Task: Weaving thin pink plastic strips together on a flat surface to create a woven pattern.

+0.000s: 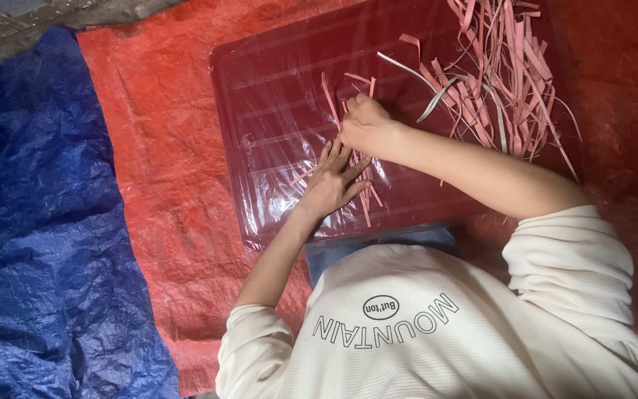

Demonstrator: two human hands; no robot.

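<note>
The left hand (pixel 331 185) lies flat with fingers spread, pressing down a few thin pink strips (pixel 363 193) on the dark red tray (pixel 275 111), while the right hand (pixel 363 124) just beyond it is closed, pinching the upper ends of the same strips. They look light, limp and easily creased, best taken near the ends. A loose heap of strips (pixel 496 81) lies right of the right hand; no packages or signs show.

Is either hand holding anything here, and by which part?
The right hand pinches pink strips near their lower ends. The left hand lies flat, pressing other strips onto the dark red board, gripping nothing.
</note>
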